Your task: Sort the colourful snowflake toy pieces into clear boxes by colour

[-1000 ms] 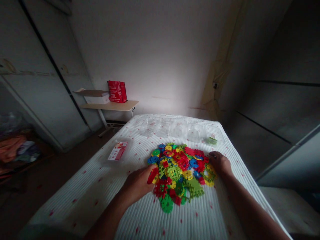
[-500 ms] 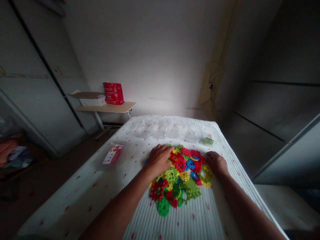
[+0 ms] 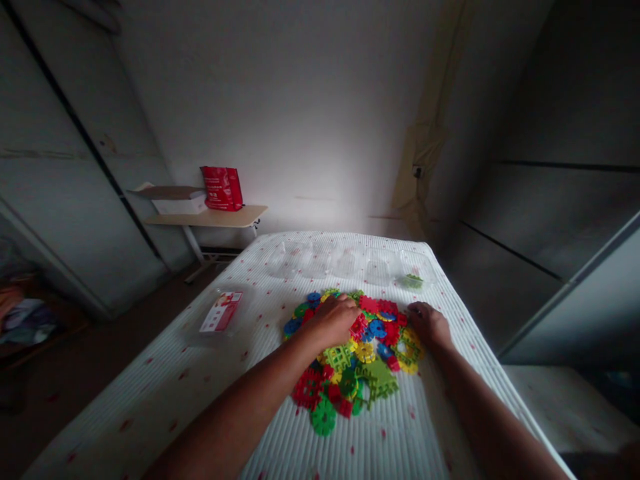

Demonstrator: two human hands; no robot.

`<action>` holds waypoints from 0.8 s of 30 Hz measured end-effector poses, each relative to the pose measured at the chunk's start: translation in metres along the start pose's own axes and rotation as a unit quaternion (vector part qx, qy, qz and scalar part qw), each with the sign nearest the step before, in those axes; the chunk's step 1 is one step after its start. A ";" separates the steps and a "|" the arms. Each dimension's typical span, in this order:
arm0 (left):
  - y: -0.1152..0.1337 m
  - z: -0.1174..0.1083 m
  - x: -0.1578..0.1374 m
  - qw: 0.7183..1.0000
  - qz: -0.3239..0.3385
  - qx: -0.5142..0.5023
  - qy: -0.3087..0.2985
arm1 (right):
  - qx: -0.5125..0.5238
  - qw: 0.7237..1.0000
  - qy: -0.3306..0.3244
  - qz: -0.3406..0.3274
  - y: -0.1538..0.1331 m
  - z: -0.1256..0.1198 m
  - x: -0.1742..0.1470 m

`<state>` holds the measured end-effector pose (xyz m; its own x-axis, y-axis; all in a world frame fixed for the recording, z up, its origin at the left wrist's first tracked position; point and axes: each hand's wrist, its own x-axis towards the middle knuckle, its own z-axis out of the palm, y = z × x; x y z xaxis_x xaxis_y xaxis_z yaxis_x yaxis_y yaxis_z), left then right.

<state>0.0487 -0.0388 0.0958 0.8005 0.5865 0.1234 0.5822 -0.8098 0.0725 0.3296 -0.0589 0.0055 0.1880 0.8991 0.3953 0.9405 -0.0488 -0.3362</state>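
Observation:
A heap of plastic interlocking pieces (image 3: 370, 370) in red, yellow, green and blue lies on the table; some are notched discs, others square grids. My left hand (image 3: 337, 320) reaches over the middle of the heap with curled fingers. Its fingertips touch down beside a red square piece (image 3: 358, 327), and what they hold is hidden. At the heap's right edge rests my right hand (image 3: 431, 325), fingers bent inward and pressed together; anything inside is out of sight. Several blue discs (image 3: 293, 326) show left of my left wrist.
A row of clear plastic trays (image 3: 345, 261) stands along the far side; the rightmost holds a green piece (image 3: 413, 281). To the left lies a clear lid with a red-and-white label (image 3: 221, 312). Beyond is a small side table (image 3: 235, 217) with a red bag (image 3: 222, 189) and a white box (image 3: 180, 202).
My left hand has moved right across the heap, uncovering blue and green discs on its left. My right hand stays at the right edge. The view has shifted slightly.

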 end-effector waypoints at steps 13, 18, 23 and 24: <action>-0.031 0.002 0.007 0.996 -0.054 -0.023 -0.069 | 0.002 1.000 0.001 -0.009 0.001 0.002 0.000; -0.031 0.004 0.012 0.997 -0.016 -0.035 -0.064 | 0.002 1.000 0.009 -0.005 0.002 0.003 0.001; -0.032 0.005 0.016 0.997 -0.003 -0.034 -0.068 | 0.012 1.000 0.008 -0.009 0.003 0.003 0.000; -0.032 0.005 0.017 0.997 -0.001 -0.034 -0.068 | 0.013 1.000 0.008 -0.009 0.002 0.003 0.000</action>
<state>0.0442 -0.0034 0.0908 0.8134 0.5815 -0.0126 0.5773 -0.8045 0.1396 0.3311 -0.0575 0.0024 0.1763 0.8924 0.4155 0.9361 -0.0214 -0.3512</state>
